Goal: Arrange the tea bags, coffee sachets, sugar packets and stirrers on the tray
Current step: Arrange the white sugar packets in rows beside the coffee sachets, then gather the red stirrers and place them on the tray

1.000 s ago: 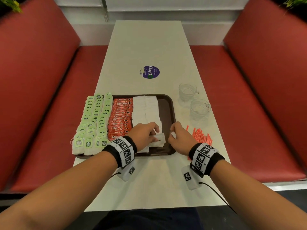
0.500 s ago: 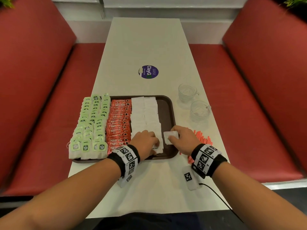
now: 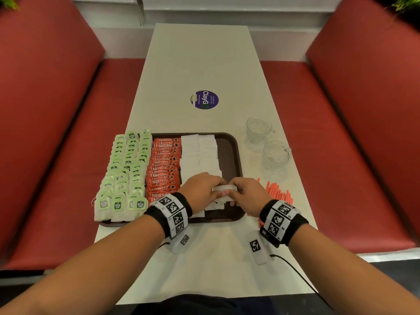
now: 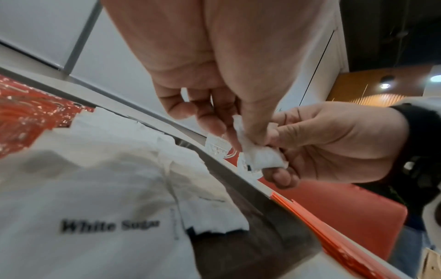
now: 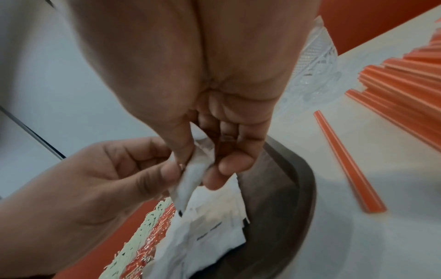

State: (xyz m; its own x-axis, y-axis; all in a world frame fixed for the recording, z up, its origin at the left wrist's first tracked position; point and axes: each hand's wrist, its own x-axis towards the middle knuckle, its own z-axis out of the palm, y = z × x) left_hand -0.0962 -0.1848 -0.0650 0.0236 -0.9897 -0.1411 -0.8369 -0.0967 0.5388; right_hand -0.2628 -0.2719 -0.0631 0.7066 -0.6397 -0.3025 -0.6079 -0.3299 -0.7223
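A brown tray [image 3: 234, 153] holds rows of green-tagged tea bags [image 3: 123, 171], red coffee sachets [image 3: 164, 164] and white sugar packets [image 3: 197, 153]. Both hands meet above the tray's near right part and pinch one white sugar packet [image 3: 223, 188] between them. My left hand [image 3: 202, 192] holds its left end between thumb and fingers [image 4: 248, 130]. My right hand [image 3: 246, 194] pinches the same sugar packet [image 5: 190, 181] from the right. More white sugar packets [image 4: 95, 207] lie just below. Orange stirrers [image 3: 278, 192] lie on the table right of the tray.
Two glass cups [image 3: 259, 129] [image 3: 276, 154] stand on the white table [image 3: 204, 60] beyond the stirrers. A round purple sticker [image 3: 206, 100] marks the table's middle. Red bench seats [image 3: 56, 110] flank both sides. The tea bags overhang the tray's left rim.
My right hand carried a sugar packet leftward from the tray's right side. My left hand lifted off the sugar row and met it, so both hands now hold the packet.
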